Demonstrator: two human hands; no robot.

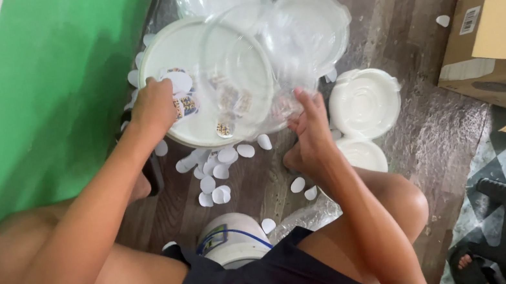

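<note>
Wood-pattern floor [408,134], green sheet [51,90] alongside. Left hand [154,106] curled over round stickers [183,102] on white lid [179,47]. Right hand [309,121] pinching clear plastic lid [238,75], fingers closed. White backing discs [217,166] scattered beneath; cardboard box [497,18] nearby.

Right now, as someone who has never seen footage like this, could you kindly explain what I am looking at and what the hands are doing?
This is a single picture from a camera worn on a person's head, looking down at their own arms and knees as they sit on a wood-patterned floor. There is no machine, only two bare hands. The left hand rests on a white round lid, at a small printed sticker. The right hand grips a clear plastic container lying over that lid. More white lids and many small white paper ovals lie scattered around. A cardboard box stands at the right, a green sheet at the left.
</note>
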